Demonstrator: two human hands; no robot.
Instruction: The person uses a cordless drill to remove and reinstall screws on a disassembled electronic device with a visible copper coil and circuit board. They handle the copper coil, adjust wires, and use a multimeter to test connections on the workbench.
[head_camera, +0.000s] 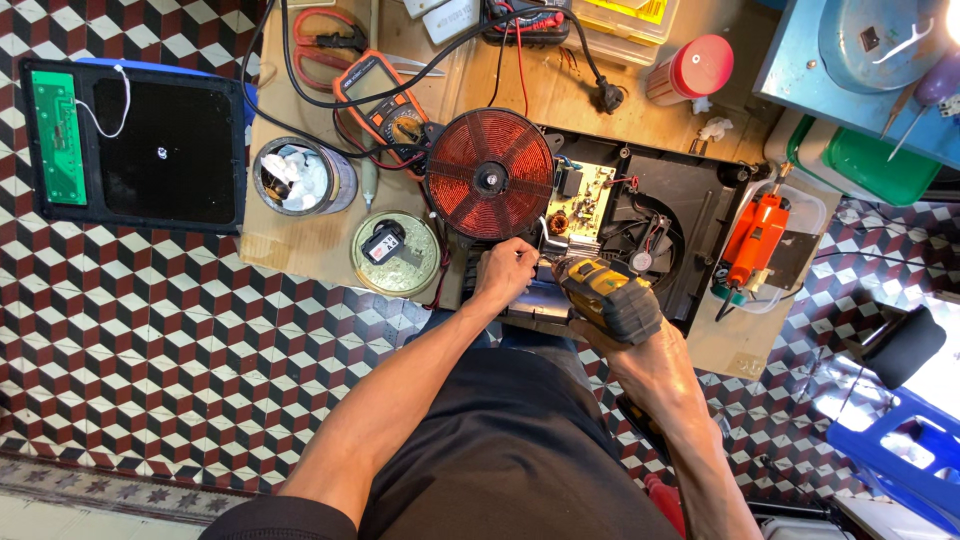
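I see my right hand (655, 365) wrapped around a yellow-and-black power screwdriver (605, 293), its tip hidden behind my left hand (503, 272), whose fingers pinch something too small to make out. Both work at the near edge of an opened induction cooker (655, 215); beyond lies its copper coil (489, 174).

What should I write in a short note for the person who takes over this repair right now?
Left hand: fingertips pinched at the front edge of the opened cooker base, beside the circuit board.
Right hand: gripping the yellow power screwdriver, tip pointing at the left fingers.
Done: glass top is off, on the left; copper coil exposed.
Left: whether screws remain cannot be seen.
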